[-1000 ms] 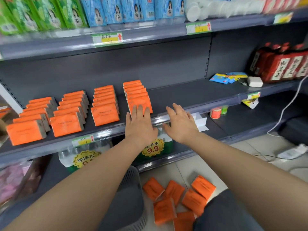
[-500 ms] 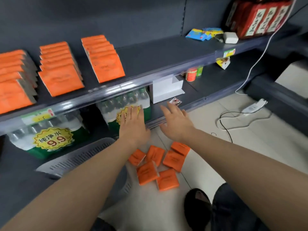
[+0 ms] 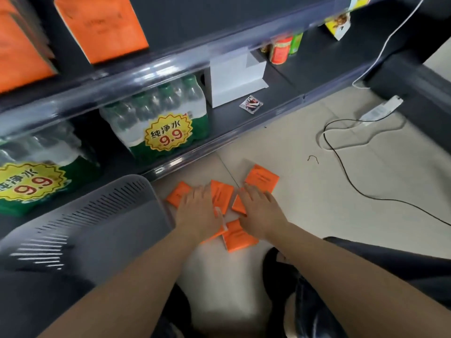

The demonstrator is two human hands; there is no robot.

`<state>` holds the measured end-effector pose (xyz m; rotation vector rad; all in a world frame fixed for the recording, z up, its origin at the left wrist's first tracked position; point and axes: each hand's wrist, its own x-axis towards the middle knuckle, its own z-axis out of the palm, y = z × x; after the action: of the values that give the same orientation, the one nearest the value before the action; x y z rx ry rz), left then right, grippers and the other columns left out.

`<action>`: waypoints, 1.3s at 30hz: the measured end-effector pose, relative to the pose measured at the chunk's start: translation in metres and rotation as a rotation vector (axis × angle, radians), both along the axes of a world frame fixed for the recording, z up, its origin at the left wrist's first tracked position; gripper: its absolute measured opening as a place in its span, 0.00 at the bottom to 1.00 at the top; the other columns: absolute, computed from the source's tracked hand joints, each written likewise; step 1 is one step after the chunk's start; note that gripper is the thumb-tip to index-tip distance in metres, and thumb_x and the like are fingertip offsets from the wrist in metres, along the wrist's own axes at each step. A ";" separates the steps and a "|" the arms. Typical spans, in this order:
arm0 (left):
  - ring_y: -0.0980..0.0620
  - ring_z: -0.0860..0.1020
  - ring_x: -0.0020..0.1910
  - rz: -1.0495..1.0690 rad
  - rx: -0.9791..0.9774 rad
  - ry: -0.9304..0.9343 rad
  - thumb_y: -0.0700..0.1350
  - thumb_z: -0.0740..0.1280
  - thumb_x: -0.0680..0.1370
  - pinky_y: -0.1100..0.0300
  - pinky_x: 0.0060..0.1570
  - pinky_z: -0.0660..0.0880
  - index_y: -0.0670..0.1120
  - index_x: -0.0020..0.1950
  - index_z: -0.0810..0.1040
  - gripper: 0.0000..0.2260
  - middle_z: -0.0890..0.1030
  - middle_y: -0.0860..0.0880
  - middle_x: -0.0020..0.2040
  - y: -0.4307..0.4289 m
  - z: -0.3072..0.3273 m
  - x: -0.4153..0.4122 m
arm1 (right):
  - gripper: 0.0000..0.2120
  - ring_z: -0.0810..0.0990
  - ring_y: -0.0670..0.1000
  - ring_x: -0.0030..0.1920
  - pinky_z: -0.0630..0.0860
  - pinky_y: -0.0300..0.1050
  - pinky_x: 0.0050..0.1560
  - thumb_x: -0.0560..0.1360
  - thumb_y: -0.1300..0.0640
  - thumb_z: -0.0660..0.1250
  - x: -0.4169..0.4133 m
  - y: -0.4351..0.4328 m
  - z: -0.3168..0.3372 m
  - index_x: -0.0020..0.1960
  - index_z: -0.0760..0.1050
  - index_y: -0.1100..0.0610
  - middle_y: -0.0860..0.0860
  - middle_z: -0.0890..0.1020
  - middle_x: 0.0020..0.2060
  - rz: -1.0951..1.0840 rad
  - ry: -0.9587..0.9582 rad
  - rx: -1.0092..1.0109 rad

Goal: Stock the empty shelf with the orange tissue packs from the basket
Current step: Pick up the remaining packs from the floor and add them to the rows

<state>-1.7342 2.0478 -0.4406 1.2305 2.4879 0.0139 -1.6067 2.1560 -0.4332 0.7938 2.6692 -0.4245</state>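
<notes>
Right of the grey basket (rows of pale slits along its wall), the tissue packs are bright orange. Behind the basket, the green-and-clear water packs carry yellow starburst labels with red digits.

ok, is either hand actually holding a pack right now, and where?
Nothing held yet: left hand and right hand lie flat atop the orange tissue packs on the floor.

Loose tissue packs lay on the floor before the bottom shelf, the basket just left of them, water bottles behind on that shelf.
</notes>
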 end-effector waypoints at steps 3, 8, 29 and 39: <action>0.44 0.67 0.69 0.021 -0.062 -0.064 0.60 0.63 0.75 0.51 0.67 0.63 0.46 0.75 0.59 0.33 0.68 0.45 0.69 -0.003 -0.028 -0.001 | 0.35 0.51 0.53 0.77 0.52 0.52 0.74 0.75 0.49 0.60 0.000 -0.004 -0.033 0.77 0.49 0.54 0.54 0.51 0.77 0.013 -0.070 -0.034; 0.46 0.65 0.71 -0.060 -0.247 -0.151 0.59 0.69 0.71 0.52 0.70 0.63 0.50 0.76 0.59 0.37 0.67 0.46 0.70 -0.005 -0.068 -0.027 | 0.35 0.50 0.53 0.77 0.50 0.53 0.75 0.76 0.49 0.61 0.003 -0.008 -0.075 0.77 0.50 0.53 0.53 0.51 0.77 0.004 -0.148 -0.136; 0.43 0.63 0.70 -0.157 -0.637 -0.244 0.59 0.76 0.66 0.47 0.65 0.66 0.59 0.74 0.60 0.41 0.63 0.44 0.70 0.028 -0.172 -0.069 | 0.25 0.70 0.54 0.67 0.63 0.47 0.67 0.74 0.50 0.65 -0.019 0.010 -0.188 0.69 0.65 0.54 0.52 0.71 0.66 0.134 -0.250 -0.144; 0.43 0.66 0.68 -0.208 -0.606 -0.249 0.62 0.76 0.64 0.46 0.62 0.67 0.58 0.71 0.63 0.39 0.66 0.45 0.67 0.025 -0.179 -0.073 | 0.21 0.71 0.53 0.64 0.66 0.47 0.66 0.75 0.50 0.67 -0.023 0.009 -0.198 0.64 0.69 0.55 0.53 0.72 0.63 0.124 -0.304 -0.116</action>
<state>-1.8069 2.0728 -0.6192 1.1228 1.9265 -0.5601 -1.6295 2.1654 -0.6310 0.6015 2.3721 -0.3887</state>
